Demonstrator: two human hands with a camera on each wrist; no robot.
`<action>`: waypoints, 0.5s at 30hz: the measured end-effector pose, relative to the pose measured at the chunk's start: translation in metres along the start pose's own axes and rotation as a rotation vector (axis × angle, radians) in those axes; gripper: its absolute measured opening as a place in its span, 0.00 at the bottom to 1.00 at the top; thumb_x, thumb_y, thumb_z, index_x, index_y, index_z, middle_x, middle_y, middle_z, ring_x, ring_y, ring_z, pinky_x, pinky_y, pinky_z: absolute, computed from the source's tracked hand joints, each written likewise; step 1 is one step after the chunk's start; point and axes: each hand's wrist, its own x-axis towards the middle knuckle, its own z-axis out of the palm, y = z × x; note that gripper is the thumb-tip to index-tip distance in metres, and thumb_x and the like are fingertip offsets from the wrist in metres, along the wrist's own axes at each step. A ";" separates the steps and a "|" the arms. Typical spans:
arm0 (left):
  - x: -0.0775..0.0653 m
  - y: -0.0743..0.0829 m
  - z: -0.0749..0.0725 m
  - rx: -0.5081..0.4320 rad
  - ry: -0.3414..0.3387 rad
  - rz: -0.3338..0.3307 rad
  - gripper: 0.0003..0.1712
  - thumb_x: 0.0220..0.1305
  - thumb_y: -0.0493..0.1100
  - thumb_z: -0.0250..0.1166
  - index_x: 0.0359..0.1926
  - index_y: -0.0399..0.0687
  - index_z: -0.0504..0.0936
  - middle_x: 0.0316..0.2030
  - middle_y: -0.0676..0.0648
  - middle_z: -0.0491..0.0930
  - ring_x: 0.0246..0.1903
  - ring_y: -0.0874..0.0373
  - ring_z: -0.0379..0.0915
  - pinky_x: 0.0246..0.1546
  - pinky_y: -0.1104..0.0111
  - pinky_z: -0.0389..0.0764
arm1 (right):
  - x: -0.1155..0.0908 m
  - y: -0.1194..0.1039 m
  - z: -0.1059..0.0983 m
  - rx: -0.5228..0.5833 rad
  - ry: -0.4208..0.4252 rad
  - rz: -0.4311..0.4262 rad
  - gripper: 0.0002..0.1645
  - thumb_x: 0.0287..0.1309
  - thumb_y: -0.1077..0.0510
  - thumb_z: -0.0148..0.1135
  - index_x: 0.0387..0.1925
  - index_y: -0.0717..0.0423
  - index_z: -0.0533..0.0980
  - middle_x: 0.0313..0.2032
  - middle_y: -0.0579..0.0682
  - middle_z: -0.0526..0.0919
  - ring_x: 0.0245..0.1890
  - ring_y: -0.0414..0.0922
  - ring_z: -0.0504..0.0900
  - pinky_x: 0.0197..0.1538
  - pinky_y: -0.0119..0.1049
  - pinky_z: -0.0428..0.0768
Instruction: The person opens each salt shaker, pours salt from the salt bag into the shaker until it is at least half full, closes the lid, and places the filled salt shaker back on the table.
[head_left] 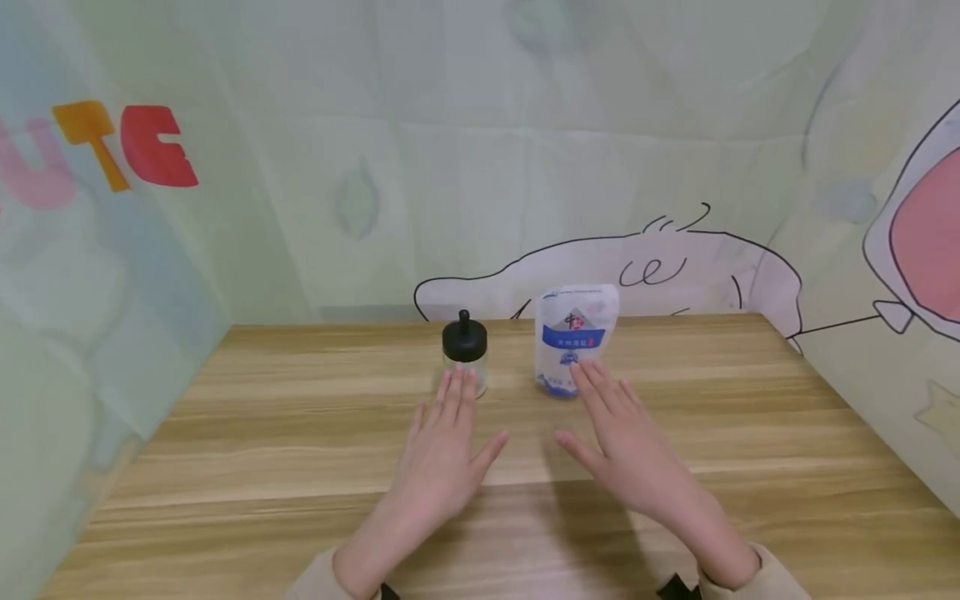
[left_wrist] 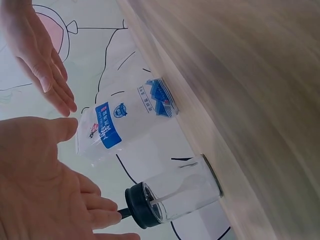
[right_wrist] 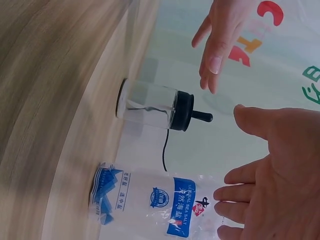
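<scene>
A clear glass jar (left_wrist: 187,192) with a black knobbed lid (head_left: 464,340) stands upright toward the back of the table. To its right is a white and blue bag of sea salt (head_left: 573,333), also upright. My left hand (head_left: 442,454) reaches toward the jar with fingers straight, palm down, its fingertips overlapping the jar in the head view. My right hand (head_left: 630,450) reaches the same way toward the salt bag, fingertips overlapping its lower part. Both wrist views show the hands holding nothing. Through the jar's glass a pale spoon-like stem (left_wrist: 172,192) shows under the lid.
The wood-grain table (head_left: 315,483) ends at a printed cloth backdrop (head_left: 450,183) along its back. More cloth wall rises at the left (head_left: 45,375) and right sides, with coloured letters and a cartoon balloon drawn on it.
</scene>
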 end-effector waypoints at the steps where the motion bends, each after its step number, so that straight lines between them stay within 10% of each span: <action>1: 0.001 -0.001 -0.001 0.000 0.004 -0.003 0.48 0.68 0.65 0.49 0.75 0.43 0.44 0.76 0.43 0.40 0.76 0.48 0.36 0.73 0.44 0.48 | 0.001 0.000 0.001 0.000 0.002 -0.002 0.48 0.65 0.35 0.50 0.74 0.57 0.48 0.75 0.55 0.48 0.76 0.53 0.45 0.75 0.55 0.47; 15: 0.008 -0.011 0.000 -0.031 0.014 -0.019 0.52 0.66 0.65 0.53 0.75 0.40 0.40 0.76 0.38 0.39 0.76 0.45 0.36 0.73 0.47 0.49 | 0.009 0.000 0.004 0.070 0.042 -0.005 0.45 0.64 0.41 0.56 0.73 0.57 0.52 0.74 0.57 0.53 0.73 0.57 0.55 0.72 0.57 0.56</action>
